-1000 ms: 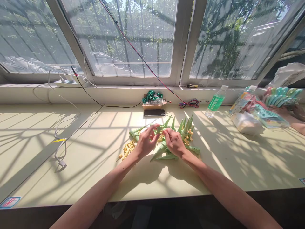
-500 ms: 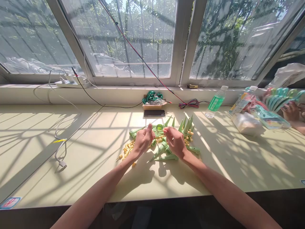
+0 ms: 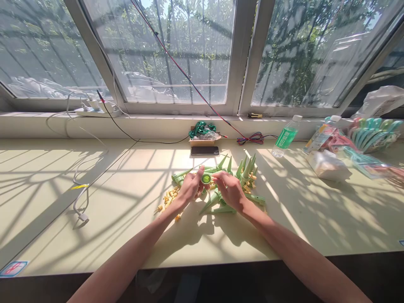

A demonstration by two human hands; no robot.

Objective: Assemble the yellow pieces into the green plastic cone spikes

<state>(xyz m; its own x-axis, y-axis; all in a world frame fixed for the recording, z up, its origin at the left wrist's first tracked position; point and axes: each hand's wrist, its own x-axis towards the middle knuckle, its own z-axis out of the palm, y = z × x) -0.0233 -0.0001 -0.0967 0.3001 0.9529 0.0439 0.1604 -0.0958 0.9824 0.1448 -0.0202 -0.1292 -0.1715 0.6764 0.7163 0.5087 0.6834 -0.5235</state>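
Note:
My left hand (image 3: 190,186) is closed around a hollow green cone-shaped piece, and its round open end (image 3: 206,179) faces me. Just to the right, my right hand (image 3: 232,188) has its thumb and fingers pinched together near that opening; what they hold, if anything, is too small to make out. Under and around both hands lies a pile of pale green plastic cones (image 3: 213,201), some lying flat, others pointing up at the right. Small yellow peg-like pieces (image 3: 170,195) lie at the pile's left, and more sit among the upright cones.
Behind the pile are a dark phone (image 3: 205,150) and a small cardboard box (image 3: 202,142) with green material. To the right stand a water bottle (image 3: 285,136), a tissue pack (image 3: 328,164) and bagged coloured items. A co-worker's blurred hand (image 3: 394,173) is at the far right. A white cable (image 3: 82,202) lies left.
The round green opening has moved down and left, and now shows in my left hand. My right hand has shifted slightly left towards it. The co-worker's hand at the right has moved down.

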